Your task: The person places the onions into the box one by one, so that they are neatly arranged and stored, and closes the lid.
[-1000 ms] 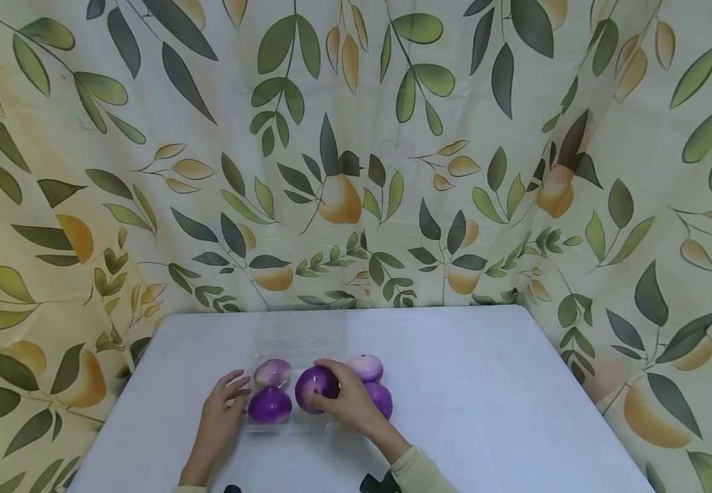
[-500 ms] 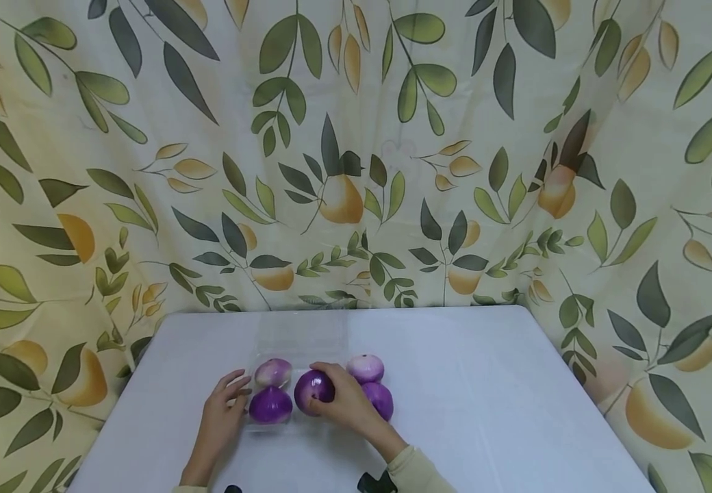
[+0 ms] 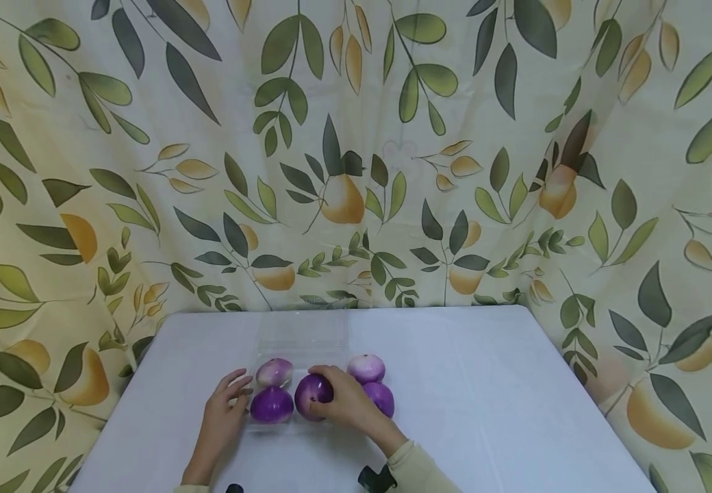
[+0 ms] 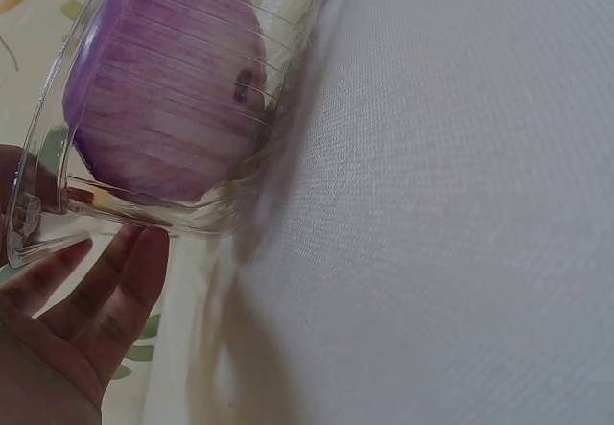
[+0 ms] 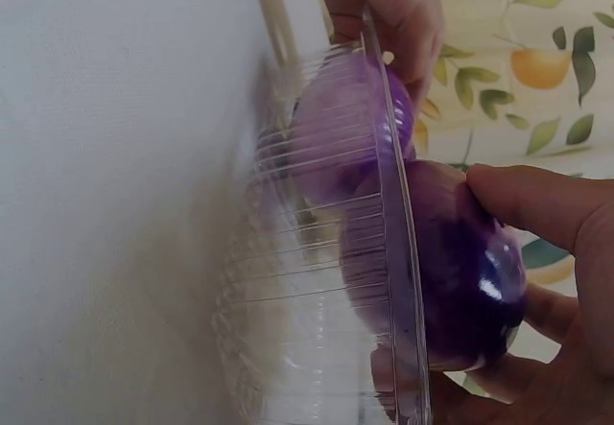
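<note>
A clear plastic clamshell container (image 3: 282, 428) lies opened on the table, its lid (image 3: 302, 331) folded back. Two purple onions sit on its left side: a paler onion (image 3: 274, 372) behind and a darker onion (image 3: 272, 405) in front. My right hand (image 3: 348, 400) grips another purple onion (image 3: 313, 397) between thumb and fingers. In the right wrist view this onion (image 5: 470, 271) is partly below the container's rim, beside another onion. My left hand (image 3: 222, 411) rests its fairly straight fingers (image 4: 134, 281) against the container's left wall.
Two more onions, a pale one (image 3: 366, 368) and a purple one (image 3: 380, 398), lie right of the container. A black object (image 3: 377, 478) shows by the right sleeve. A leaf-and-fruit patterned cloth (image 3: 356, 171) hangs behind the white table (image 3: 485, 411).
The onion in my right hand has moved slightly downward into the right side of the container. My left hand keeps its place at the left wall.
</note>
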`<state>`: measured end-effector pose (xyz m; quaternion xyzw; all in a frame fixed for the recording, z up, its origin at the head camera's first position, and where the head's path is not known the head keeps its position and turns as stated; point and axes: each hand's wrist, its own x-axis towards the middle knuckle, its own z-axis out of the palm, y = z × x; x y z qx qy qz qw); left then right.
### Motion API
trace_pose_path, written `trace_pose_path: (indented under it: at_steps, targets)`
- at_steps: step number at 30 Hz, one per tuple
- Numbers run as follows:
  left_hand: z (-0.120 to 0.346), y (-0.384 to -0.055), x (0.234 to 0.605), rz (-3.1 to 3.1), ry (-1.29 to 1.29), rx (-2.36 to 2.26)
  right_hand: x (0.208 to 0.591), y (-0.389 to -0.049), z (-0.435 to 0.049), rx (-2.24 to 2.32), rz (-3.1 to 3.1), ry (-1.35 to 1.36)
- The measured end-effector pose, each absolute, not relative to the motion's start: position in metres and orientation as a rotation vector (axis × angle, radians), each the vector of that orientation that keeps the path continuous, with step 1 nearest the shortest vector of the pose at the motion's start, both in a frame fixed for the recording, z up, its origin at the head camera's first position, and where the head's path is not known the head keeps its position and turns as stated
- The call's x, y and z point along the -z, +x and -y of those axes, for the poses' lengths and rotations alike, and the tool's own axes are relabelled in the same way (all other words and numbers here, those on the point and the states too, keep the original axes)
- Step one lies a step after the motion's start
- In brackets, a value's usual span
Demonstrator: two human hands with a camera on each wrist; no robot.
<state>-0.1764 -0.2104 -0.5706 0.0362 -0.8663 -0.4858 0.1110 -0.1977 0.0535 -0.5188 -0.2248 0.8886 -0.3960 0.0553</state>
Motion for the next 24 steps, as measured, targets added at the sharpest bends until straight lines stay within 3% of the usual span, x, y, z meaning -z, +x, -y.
trace_pose_path:
  at_steps: [24]
  targets:
    - [0.2092,-0.1757,0.5712,2.494,0.076,1.424,0.5281,-0.1997,-0.0479,0.963,-2.837,-0.817]
